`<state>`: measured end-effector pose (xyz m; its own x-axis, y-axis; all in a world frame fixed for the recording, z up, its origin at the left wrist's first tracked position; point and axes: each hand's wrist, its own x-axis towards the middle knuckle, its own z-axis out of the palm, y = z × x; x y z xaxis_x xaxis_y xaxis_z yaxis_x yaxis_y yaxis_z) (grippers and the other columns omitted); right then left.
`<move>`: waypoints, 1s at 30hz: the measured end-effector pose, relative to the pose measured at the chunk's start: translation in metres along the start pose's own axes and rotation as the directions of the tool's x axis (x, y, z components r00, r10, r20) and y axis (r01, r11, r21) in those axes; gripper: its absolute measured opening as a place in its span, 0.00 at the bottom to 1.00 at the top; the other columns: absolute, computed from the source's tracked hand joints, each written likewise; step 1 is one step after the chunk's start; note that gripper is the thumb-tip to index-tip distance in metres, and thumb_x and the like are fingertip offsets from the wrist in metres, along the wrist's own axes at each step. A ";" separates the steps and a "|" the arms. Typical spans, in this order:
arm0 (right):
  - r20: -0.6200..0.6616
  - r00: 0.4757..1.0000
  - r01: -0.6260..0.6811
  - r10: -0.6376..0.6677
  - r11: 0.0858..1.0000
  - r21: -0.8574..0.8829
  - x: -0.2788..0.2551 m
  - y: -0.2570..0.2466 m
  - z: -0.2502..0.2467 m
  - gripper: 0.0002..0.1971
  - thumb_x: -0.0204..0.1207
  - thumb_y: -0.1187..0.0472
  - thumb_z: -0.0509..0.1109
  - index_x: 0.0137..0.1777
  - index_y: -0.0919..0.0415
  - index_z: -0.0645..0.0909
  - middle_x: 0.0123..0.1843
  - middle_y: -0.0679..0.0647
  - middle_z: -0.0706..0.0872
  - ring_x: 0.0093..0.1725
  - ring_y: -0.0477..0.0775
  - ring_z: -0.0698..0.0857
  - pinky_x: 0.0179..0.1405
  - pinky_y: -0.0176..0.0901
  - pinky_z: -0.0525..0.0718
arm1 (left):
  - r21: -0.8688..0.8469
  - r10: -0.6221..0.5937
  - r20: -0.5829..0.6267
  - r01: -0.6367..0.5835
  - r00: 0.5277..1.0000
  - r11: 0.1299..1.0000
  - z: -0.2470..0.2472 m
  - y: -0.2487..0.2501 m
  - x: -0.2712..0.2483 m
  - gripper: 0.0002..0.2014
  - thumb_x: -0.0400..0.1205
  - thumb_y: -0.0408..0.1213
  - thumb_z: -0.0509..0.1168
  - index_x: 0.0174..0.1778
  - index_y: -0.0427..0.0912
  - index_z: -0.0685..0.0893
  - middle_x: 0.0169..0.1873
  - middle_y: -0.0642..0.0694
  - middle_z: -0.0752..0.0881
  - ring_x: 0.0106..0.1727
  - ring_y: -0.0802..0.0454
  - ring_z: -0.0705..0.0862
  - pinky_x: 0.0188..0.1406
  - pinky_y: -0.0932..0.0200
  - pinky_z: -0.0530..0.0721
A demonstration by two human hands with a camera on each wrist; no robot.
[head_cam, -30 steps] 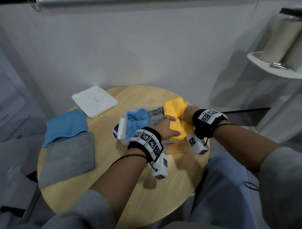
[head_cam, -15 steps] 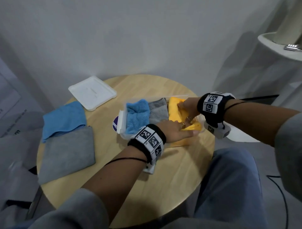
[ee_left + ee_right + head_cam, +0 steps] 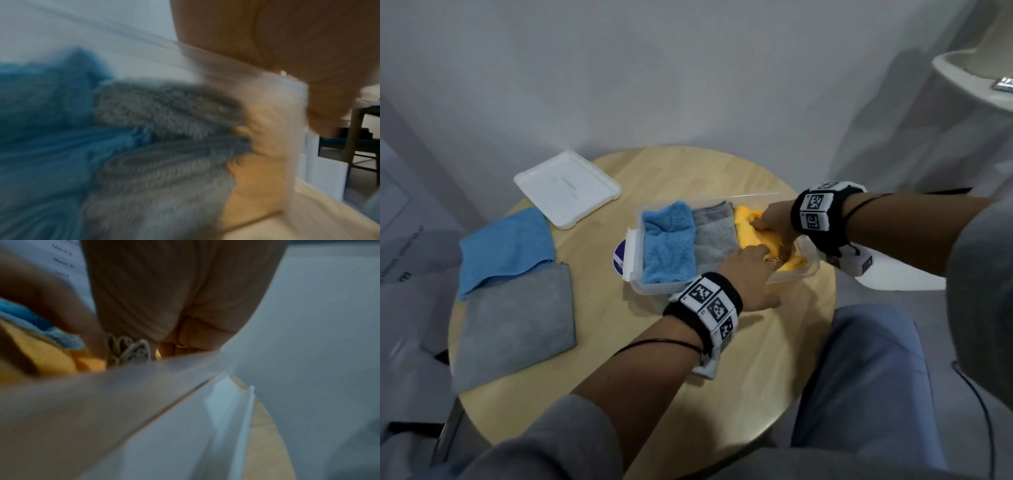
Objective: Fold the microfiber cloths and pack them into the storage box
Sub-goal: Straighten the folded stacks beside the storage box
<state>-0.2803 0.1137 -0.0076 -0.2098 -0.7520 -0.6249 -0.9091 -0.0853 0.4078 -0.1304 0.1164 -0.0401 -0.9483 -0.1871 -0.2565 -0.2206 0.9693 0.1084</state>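
Fingers of your right hand [image 3: 774, 222] are down inside the clear storage box [image 3: 812, 270], curled into the yellow cloth [image 3: 748, 229] at the right end. Your left hand [image 3: 748, 277] reaches over the near wall of the box, and its fingers [image 3: 774, 262] dig into the same yellow cloth. You cannot see the fingertips of either hand, because the cloth hides them. The wrist views are too blurry to help.

The yellow cloth sits in the box but looks bumpy, not flat. Just left of it is a folded gray cloth [image 3: 714, 236], and left of that a folded blue cloth [image 3: 667, 243]. All three lie side by side and touch.

Be careful when you pull your hands out. The fluffy cloth could stick to your fingers or rings and pop up again. If you push too hard, you could mess up the gray cloth next to it, or slide the box toward the right edge of the round table [image 3: 756, 394].

Two more cloths wait on the left side of the table, a flat blue cloth [image 3: 506, 246] and a flat gray cloth [image 3: 517, 322]. The white lid [image 3: 566, 188] lies at the far left.
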 end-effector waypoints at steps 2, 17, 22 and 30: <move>-0.007 0.999 -0.041 0.041 0.999 -0.001 -0.003 -0.002 -0.002 0.29 0.76 0.56 0.70 0.75 0.62 0.66 0.66 0.62 0.80 0.65 0.61 0.80 0.58 0.46 0.77 | 0.020 0.003 -0.142 0.000 0.990 1.000 0.005 0.006 -0.004 0.26 0.77 0.53 0.66 0.64 0.37 0.79 0.69 0.41 0.69 0.68 0.42 0.69 0.67 0.46 0.71; -0.033 0.999 -0.033 0.035 0.999 0.042 0.017 0.003 0.007 0.30 0.78 0.58 0.68 0.79 0.60 0.63 0.69 0.64 0.79 0.65 0.63 0.81 0.60 0.48 0.79 | 0.029 -0.036 -0.029 0.037 0.999 0.999 -0.014 0.032 0.012 0.27 0.72 0.66 0.64 0.42 0.42 0.77 0.35 0.48 0.77 0.39 0.48 0.75 0.36 0.57 0.74; 0.021 1.000 -0.005 0.002 0.993 0.121 0.011 -0.001 0.010 0.46 0.75 0.52 0.72 0.84 0.54 0.45 0.76 0.63 0.70 0.71 0.62 0.74 0.66 0.49 0.73 | -0.062 -0.040 0.023 0.041 0.999 0.997 -0.005 0.015 0.008 0.34 0.74 0.67 0.60 0.62 0.40 0.79 0.57 0.43 0.78 0.59 0.43 0.77 0.49 0.52 0.76; -0.490 0.843 0.070 0.222 0.858 0.509 -0.046 -0.013 -0.040 0.23 0.74 0.69 0.70 0.70 0.60 0.77 0.63 0.60 0.83 0.60 0.59 0.82 0.58 0.46 0.77 | -0.139 -0.034 -0.608 -0.064 0.793 0.988 -0.003 -0.067 -0.132 0.25 0.69 0.53 0.63 0.62 0.52 0.81 0.62 0.48 0.78 0.60 0.51 0.76 0.54 0.54 0.75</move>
<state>-0.2447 0.1234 0.0431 -0.2023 -0.9731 -0.1101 -0.9778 0.2070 -0.0329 0.0088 0.0755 -0.0109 -0.8835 -0.2787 0.3765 -0.1892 0.9476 0.2574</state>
